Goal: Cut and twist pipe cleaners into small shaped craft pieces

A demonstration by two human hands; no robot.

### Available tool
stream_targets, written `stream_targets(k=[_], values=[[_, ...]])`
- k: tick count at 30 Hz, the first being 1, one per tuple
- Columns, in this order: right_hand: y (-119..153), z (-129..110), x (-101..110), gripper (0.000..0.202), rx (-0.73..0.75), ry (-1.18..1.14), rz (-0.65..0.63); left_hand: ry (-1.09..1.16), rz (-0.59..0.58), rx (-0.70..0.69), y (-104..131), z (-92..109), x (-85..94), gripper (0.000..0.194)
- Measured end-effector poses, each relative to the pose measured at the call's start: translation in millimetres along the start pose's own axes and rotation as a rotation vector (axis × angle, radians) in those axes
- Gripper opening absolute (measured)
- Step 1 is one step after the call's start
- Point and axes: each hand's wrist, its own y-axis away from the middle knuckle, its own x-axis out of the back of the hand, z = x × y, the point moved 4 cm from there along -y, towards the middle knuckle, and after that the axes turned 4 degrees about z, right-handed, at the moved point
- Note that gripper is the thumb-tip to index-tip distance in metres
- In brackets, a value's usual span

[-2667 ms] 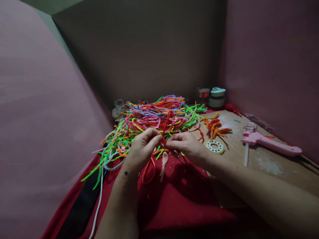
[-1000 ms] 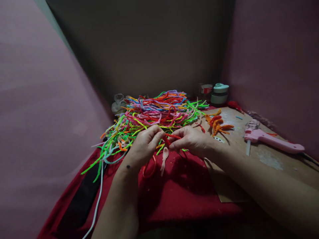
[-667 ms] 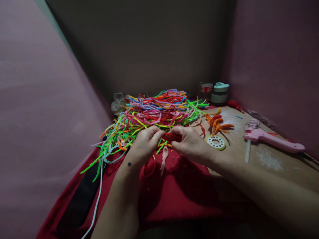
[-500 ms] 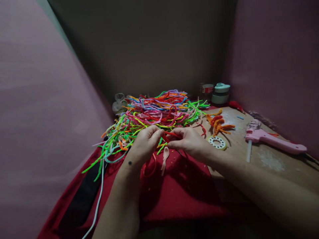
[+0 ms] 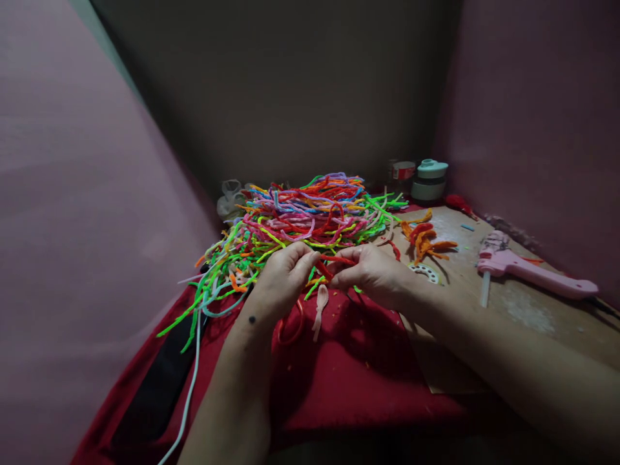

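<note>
Between my hands, over the red cloth, is a bent red pipe cleaner (image 5: 323,269). My left hand (image 5: 290,274) pinches one part of it between thumb and fingers. My right hand (image 5: 368,271) is closed on the other side of the same piece, partly hiding it. Just beyond them lies a big heap of multicoloured pipe cleaners (image 5: 310,213). A pale pink spoon-shaped piece (image 5: 320,310) rests on the cloth below my hands. Near my left wrist is an orange-red loop (image 5: 292,326), partly covered by that hand.
On a brown board (image 5: 533,323) at right lie a pink glue gun (image 5: 527,268), a white ring-shaped spool (image 5: 425,272) and orange pipe cleaner pieces (image 5: 426,242). A lidded container (image 5: 429,181) stands behind. At left are a black phone-like slab (image 5: 155,394) and a white cable (image 5: 191,387).
My right hand has shifted slightly right and down, covering more of the white spool. Both hands keep their grip on the red pipe cleaner.
</note>
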Motion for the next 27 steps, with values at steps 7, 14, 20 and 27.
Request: stream_targets(k=[7, 14, 20, 27], values=[[4, -9, 2, 0.011, 0.233, 0.337, 0.156, -0.069, 0.004, -0.015, 1, 6, -3.0, 0.026], [1, -6, 0, 0.015, 0.169, 0.282, -0.041, -0.105, 0.005, -0.056, -1, 1, 2.5, 0.024], [7, -18, 4, 0.031, 0.178, 0.269, -0.348, -0.128, -0.045, -0.106, 1, 6, 6.2, 0.022], [5, -10, 2, 0.021, 0.045, 0.255, -0.384, -0.024, -0.077, -0.026, 2, 4, 4.7, 0.022]])
